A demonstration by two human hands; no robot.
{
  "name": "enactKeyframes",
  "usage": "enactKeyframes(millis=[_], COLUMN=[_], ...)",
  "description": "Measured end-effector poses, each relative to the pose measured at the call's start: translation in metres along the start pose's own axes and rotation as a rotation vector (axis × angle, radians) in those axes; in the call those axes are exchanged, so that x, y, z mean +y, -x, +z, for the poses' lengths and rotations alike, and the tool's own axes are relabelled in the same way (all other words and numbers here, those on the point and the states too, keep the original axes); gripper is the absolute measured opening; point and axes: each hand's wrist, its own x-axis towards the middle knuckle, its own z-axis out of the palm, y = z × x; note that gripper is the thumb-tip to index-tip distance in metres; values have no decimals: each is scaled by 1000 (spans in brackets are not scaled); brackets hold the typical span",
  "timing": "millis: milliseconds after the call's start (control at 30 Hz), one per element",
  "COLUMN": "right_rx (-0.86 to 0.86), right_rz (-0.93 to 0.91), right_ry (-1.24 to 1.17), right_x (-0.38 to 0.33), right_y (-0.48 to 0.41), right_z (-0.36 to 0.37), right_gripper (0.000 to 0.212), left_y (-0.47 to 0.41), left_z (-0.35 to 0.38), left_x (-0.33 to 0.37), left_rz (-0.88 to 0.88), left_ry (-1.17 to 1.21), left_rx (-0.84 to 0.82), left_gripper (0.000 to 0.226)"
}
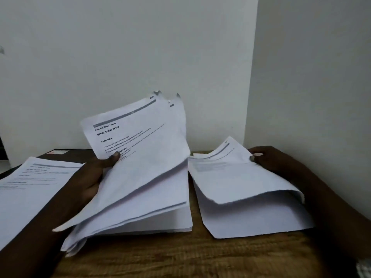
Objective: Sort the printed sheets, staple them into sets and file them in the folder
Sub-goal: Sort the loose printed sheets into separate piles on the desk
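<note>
Gripping a raised sheaf of white printed sheets (144, 141) in the left hand (90, 177), thumb pressing the top page; pinching the turned-up corner of a second white paper pile (251, 217) with the right hand (269, 159).
Holding the sheaf tilted above a thick white paper stack (164, 219) lying mid-table on the brown wooden table (180, 257), just left of the second pile.

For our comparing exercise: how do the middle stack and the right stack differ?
The middle stack is thicker than the right stack. The left hand holds the middle stack's top sheets high; the right hand holds the right stack's low and curled. Both are white paper on the table.
</note>
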Motion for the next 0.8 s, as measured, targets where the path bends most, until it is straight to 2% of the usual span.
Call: enactKeyframes(millis=[100,167,200,300,367,467,500,533,600,633,700,800], right_rx=[10,17,24,96,137,198,202,147,-166,-312,-403,-329], right_rz=[47,108,123,167,173,66,-13,-73,-102,-104,-98,-65], right_ry=[219,394,461,554,632,723,609,360,-277,-472,-619,-665], right_x=[5,10,12,3,-4,-22,-30,-42,-73,-87,-100,-101], right_y=[-1,-2,-2,6,12,21,23,28,44,51,59,60], right_z=[6,8,9,12,18,27,29,32,44,51,61,68], right_gripper=[25,31,31,28,29,38,39,39,41,43,40,28], left_y=[5,6,6,7,9,10,11,11,11,11,11,12], left_z=[7,14,16,25,27,30,32,33,34,35,35,37], left_x=[1,3,2,-1,-2,-4,-4,-4,-4,-5,-5,-3], left_rz=[3,14,13,50,60,44,52,61,66,64,61,65], left_ry=[-1,122,166,123,117,135,128,118,108,102,96,116], left_rx=[19,14,9,37,-4,-49,-48,-44,-41,-41,-37,-37], left_gripper=[72,37,27,30,35,41,43,43,43,43,45,41])
